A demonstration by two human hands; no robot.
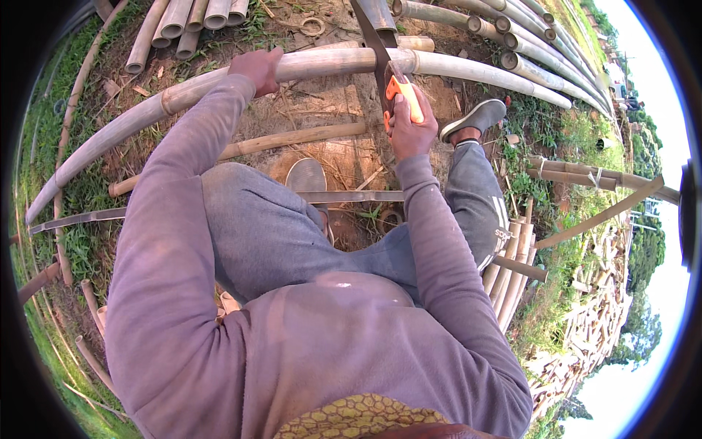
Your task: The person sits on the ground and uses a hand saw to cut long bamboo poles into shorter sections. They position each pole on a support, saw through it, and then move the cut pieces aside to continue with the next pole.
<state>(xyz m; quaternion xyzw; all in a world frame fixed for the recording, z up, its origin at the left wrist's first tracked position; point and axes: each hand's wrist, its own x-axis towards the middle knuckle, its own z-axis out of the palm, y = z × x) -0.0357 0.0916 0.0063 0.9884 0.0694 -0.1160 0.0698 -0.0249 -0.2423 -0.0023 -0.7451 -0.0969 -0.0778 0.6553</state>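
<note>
A long bamboo pole (322, 64) lies crosswise in front of me. My left hand (256, 71) is closed over the top of it, left of the middle. In my right hand (414, 126) is the orange handle of a hand saw (375, 45), my fingers wrapped round it. The saw's blade crosses the bamboo pole and points away from me, up to the far edge of the view. Whether its teeth have cut into the pole cannot be made out. Another bamboo piece (378, 16) points away from me beneath the blade's far part.
Cut bamboo poles (172, 25) are stacked at the far left, and longer ones (541, 69) at the far right. A thinner bamboo stick (292, 139) lies on the soil before my feet. Split bamboo scraps (585, 329) are heaped at the right.
</note>
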